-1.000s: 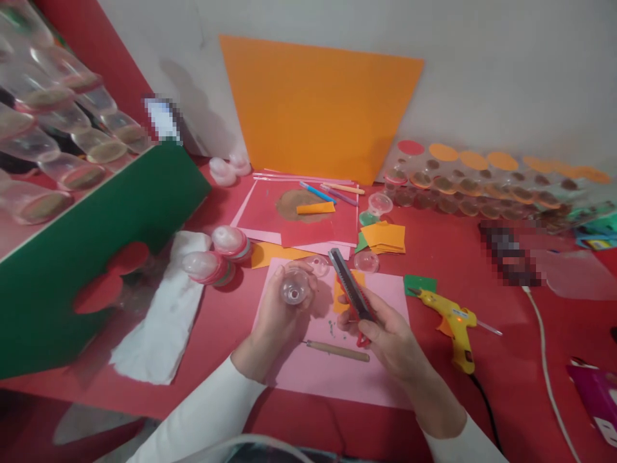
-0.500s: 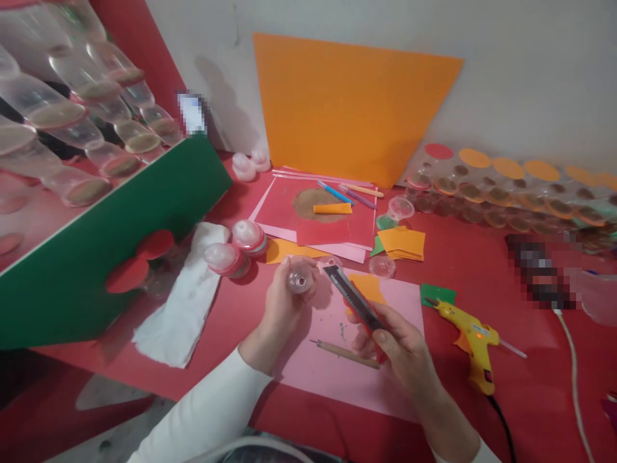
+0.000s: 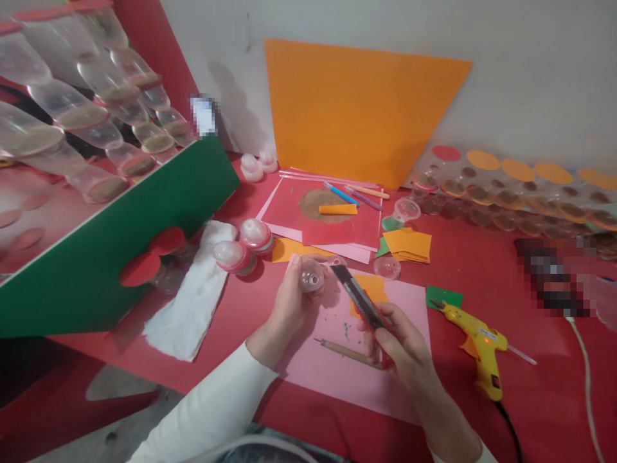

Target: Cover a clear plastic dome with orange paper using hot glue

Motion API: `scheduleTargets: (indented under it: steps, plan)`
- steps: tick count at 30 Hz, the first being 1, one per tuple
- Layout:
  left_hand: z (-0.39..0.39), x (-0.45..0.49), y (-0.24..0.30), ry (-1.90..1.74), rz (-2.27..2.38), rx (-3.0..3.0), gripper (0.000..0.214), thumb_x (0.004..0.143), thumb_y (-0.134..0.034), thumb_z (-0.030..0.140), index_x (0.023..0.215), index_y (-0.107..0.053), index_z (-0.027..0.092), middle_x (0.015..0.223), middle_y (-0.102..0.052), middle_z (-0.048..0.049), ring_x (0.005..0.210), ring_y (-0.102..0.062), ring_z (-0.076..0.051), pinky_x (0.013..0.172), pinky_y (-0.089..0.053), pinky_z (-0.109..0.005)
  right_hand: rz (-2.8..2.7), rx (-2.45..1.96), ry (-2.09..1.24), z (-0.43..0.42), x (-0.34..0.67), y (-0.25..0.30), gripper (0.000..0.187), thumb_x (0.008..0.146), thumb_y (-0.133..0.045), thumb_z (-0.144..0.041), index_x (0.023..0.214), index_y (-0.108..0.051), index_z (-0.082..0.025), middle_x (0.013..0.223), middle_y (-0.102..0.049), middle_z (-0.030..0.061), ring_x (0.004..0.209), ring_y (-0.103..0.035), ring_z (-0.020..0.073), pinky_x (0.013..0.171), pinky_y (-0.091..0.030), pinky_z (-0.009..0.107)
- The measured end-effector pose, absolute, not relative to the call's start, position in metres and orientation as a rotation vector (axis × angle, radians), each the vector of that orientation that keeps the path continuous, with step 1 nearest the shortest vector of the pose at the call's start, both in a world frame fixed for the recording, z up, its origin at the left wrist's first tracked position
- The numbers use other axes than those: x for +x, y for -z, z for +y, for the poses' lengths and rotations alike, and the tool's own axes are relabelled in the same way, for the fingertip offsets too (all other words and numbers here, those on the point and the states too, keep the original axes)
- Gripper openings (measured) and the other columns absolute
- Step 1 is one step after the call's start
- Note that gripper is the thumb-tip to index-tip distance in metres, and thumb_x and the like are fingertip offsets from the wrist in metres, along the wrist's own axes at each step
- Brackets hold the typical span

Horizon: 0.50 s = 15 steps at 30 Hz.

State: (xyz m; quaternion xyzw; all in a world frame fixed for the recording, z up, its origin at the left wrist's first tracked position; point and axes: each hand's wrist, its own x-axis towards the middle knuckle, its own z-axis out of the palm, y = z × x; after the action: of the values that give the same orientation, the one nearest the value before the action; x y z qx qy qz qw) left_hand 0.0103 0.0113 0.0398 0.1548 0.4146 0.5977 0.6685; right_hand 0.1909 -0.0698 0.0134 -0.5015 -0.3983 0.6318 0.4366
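Red table [image 3: 226,331] is carrying everything. Orange board [image 3: 366,109] is leaning on the wall, far side. Green board [image 3: 96,257] is standing at left, with rows of joined clear cups [image 3: 106,190] sitting behind it. More cups are standing in a row far right, orange discs [image 3: 518,170] topping most of what shows. Those groups are looking well along, maybe complete; can't confirm.

Pink sheet [image 3: 318,379] is serving as the work surface, near centre. Cloth [image 3: 193,308] is lying left of it. Right hand [image 3: 400,334] is gripping the cutter, fingers wrapped round the handle. Left hand [image 3: 289,289] is clasping the clear cup, fingers curled about its sides, over the sheet's far left part.

Glue gun [image 3: 477,334] is lying right of the sheet, light glowing, nobody holding it. Cutter [image 3: 362,302] is pointing far-left, tip near the cup but seemingly not touching; can't tell if the blade is out. Cup [image 3: 308,278] is showing a round hole, so I'm judging the opening as made. It isn't joining anything yet, so attachment is looking undone. Awl [image 3: 349,351] is lying on the sheet, green crumbs [image 3: 346,331] sitting just beyond.
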Motion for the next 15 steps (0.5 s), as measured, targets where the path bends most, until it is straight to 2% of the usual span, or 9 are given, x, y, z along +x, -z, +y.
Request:
scheduleTargets:
  steps: [5, 8, 11, 15]
  plan:
    - [0.012, 0.007, -0.044, -1.271, 0.966, 0.322, 0.042, 0.092, -0.067, 0.055, 0.079, -0.072, 0.015, 0.065, -0.064, -0.0015, 0.045, -0.049, -0.010, 0.041, -0.038, -0.020, -1.170, -1.358, -1.344, -0.077, 0.186, -0.007, 0.016, 0.091, -0.066, -0.032, 0.105, -0.062, -0.025, 0.075, -0.070, -0.0014, 0.056, -0.063, 0.0144, 0.050, -0.054, 0.025]
    - [0.013, 0.003, -0.046, -1.209, 0.929, 0.298, 0.037, 0.090, -0.068, 0.050, 0.080, -0.073, 0.014, 0.070, -0.067, -0.0031, 0.047, -0.052, -0.009, 0.041, -0.038, -0.019, -1.401, -1.414, -1.017, -0.076, 0.187, -0.005, 0.017, 0.091, -0.067, -0.031, 0.107, -0.066, -0.026, 0.087, -0.075, 0.0039, 0.073, -0.072, 0.0202, 0.057, -0.059, 0.028]
    - [0.013, -0.001, -0.046, -1.168, 0.886, 0.311, 0.032, 0.087, -0.070, 0.044, 0.079, -0.074, 0.013, 0.071, -0.067, -0.0032, 0.047, -0.052, -0.009, 0.042, -0.038, -0.020, -1.621, -1.365, -0.655, -0.071, 0.189, -0.009, 0.019, 0.093, -0.064, -0.027, 0.112, -0.069, -0.027, 0.099, -0.078, 0.0072, 0.087, -0.077, 0.0239, 0.071, -0.065, 0.032]
    - [0.009, 0.000, -0.042, -1.145, 0.860, 0.364, 0.038, 0.085, -0.073, 0.052, 0.085, -0.073, 0.014, 0.056, -0.056, 0.0018, 0.044, -0.050, -0.013, 0.041, -0.038, -0.024, -1.837, -1.238, -0.361, -0.064, 0.191, -0.013, 0.034, 0.098, -0.060, -0.019, 0.131, -0.067, -0.026, 0.104, -0.078, 0.0082, 0.092, -0.077, 0.0241, 0.079, -0.065, 0.034]
